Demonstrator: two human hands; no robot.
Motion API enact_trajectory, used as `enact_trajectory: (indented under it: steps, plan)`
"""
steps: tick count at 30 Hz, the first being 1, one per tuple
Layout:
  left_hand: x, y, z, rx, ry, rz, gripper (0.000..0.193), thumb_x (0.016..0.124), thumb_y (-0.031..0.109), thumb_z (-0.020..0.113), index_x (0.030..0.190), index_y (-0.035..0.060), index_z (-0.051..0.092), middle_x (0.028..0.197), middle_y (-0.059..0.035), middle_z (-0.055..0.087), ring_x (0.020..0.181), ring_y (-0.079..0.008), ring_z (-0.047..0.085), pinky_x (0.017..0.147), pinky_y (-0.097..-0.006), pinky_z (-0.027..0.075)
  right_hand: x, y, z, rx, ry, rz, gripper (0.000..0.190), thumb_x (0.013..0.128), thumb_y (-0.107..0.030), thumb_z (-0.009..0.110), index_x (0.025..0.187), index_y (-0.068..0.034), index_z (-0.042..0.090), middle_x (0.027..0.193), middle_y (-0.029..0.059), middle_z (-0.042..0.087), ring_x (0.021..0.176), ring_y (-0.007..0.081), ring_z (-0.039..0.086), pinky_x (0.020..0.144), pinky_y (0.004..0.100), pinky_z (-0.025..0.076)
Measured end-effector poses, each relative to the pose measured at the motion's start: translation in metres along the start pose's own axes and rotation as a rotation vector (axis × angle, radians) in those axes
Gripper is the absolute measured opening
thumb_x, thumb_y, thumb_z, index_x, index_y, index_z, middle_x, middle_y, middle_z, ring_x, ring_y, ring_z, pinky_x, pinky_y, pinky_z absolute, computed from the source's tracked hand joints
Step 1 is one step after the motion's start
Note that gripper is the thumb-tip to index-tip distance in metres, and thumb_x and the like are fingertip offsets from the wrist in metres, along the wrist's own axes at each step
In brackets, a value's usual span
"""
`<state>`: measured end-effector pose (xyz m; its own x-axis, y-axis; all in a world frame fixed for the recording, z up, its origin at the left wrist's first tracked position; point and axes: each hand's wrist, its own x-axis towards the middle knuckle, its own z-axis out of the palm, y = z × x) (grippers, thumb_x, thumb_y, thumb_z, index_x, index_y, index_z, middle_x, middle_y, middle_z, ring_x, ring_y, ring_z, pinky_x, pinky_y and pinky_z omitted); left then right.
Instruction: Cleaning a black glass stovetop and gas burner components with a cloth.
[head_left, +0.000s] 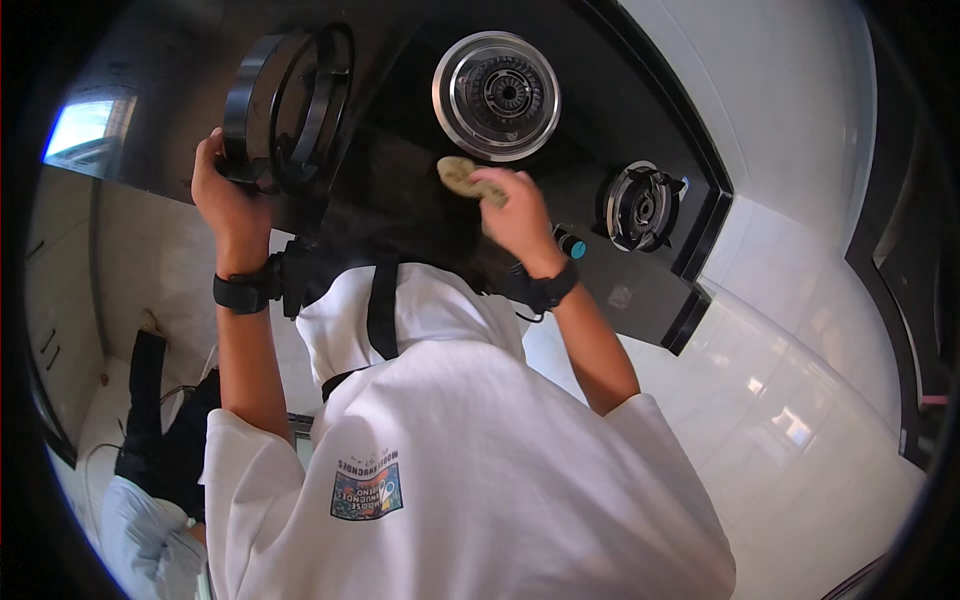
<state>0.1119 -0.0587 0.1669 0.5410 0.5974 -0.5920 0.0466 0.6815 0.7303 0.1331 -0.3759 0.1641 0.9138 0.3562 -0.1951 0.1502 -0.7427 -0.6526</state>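
Note:
My left hand (229, 199) grips the lower end of a round black pan support (244, 112), which stands tilted on its edge over the dark countertop. My right hand (517, 214) pinches a crumpled yellowish-green cloth (456, 174) against the black gas hob (397, 169). Just above the cloth sits a large round burner (510, 91) with a steel drip ring and no pan support over it. The right hand is slightly blurred, and its fingertips are partly hidden by the cloth.
A smaller burner (643, 206) with its black pan support in place lies to the right. Near my right wrist is a control knob (573, 247) with a turquoise face. White tiles (780, 375) border the counter. Another person (150, 517) is low at the left, behind me.

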Motion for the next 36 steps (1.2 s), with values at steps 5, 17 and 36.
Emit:
enact_trajectory:
  steps: [5,17,36]
  plan:
    - [-0.002,-0.004,0.003,-0.010,0.043,-0.001,0.017,0.091,0.025,0.054,0.086,0.0087,0.058,0.075,-0.0013,0.055,0.068,-0.0125,0.053,0.057,-0.0267,0.038,0.034,0.004,-0.032,-0.428,0.463,-0.125,0.025,0.070,-0.001,0.064,0.094,-0.007,0.065,0.090,0.0104,0.066,0.084,0.0328,0.058,0.075,0.0433,0.043]
    - [-0.007,-0.014,0.002,0.152,-0.081,0.137,0.018,0.089,0.021,0.059,0.084,0.0035,0.062,0.083,0.0004,0.053,0.081,-0.0112,0.051,0.077,-0.0252,0.039,0.009,-0.045,0.025,0.065,-0.141,-0.373,0.026,0.067,-0.001,0.062,0.092,-0.008,0.064,0.095,0.0102,0.065,0.089,0.0310,0.058,0.075,0.0440,0.044]
    - [0.002,-0.001,-0.001,0.008,-0.006,0.053,0.016,0.090,0.025,0.055,0.088,0.0103,0.060,0.072,0.0007,0.055,0.067,-0.0116,0.054,0.055,-0.0262,0.035,0.017,-0.030,0.014,0.074,0.169,-0.102,0.029,0.070,0.002,0.061,0.098,-0.004,0.064,0.097,0.0144,0.066,0.093,0.0357,0.059,0.083,0.0420,0.046]
